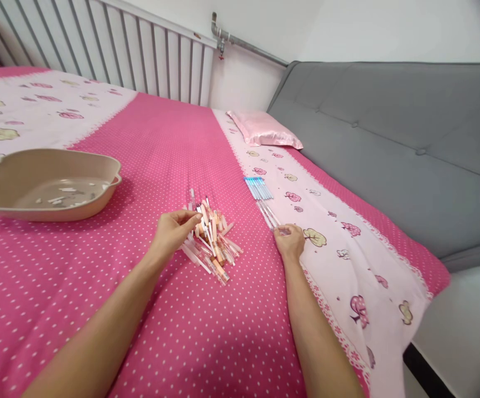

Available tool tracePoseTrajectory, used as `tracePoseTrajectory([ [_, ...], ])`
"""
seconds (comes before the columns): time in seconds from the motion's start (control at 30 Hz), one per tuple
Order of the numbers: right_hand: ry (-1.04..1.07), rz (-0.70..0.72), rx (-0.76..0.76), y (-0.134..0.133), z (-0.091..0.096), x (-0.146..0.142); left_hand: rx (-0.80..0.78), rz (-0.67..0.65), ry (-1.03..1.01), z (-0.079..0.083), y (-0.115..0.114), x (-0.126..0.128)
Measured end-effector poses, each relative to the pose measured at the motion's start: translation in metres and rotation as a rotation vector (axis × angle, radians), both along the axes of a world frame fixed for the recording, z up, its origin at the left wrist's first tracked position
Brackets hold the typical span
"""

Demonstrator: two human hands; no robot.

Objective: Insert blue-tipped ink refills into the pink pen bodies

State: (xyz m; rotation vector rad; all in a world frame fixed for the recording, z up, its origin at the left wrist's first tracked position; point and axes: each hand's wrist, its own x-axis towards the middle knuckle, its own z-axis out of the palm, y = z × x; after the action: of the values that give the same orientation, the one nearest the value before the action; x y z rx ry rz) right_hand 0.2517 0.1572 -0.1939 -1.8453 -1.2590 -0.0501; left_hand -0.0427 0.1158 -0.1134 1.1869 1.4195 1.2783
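Pen pile (219, 254) lay under left hand (172, 229), clear pens (266, 214) at right hand's (290, 241) fingertips.
Fingers (185, 215) were curled; any grip was unclear.

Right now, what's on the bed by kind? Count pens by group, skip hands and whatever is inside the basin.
Basin: 1
Pillow: 1
Mixed pile of pens: 1
Row of blue pens: 1
Group of pale pens: 1
Total: 5

The head camera looks down and forward over the bed (231, 326).
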Motion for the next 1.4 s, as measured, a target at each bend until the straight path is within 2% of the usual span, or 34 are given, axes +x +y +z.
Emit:
tracePoseTrajectory([
  [0.3, 0.055, -0.076, 0.005, 0.003, -0.006, 0.008, 0.013, 0.002, 0.017, -0.001, 0.000, 0.000],
  [0.57, 0.041, -0.019, -0.020, 0.004, -0.010, 0.012, 0.027, -0.024, 0.054, -0.010, 0.005, -0.004],
  [0.93, 0.062, -0.063, 0.011, 0.003, -0.010, 0.011, 0.016, -0.012, 0.020, -0.001, 0.000, -0.001],
  [1.2, 0.015, -0.070, 0.045, 0.004, -0.009, 0.008, 0.024, -0.022, 0.030, -0.006, 0.003, -0.003],
  [1.3, -0.031, -0.032, 0.083, 0.002, -0.006, 0.005, 0.032, -0.022, 0.022, -0.007, 0.004, -0.003],
  [1.4, -0.104, 0.076, 0.118, 0.001, -0.004, 0.000, 0.032, -0.024, 0.012, -0.007, 0.005, -0.003],
])
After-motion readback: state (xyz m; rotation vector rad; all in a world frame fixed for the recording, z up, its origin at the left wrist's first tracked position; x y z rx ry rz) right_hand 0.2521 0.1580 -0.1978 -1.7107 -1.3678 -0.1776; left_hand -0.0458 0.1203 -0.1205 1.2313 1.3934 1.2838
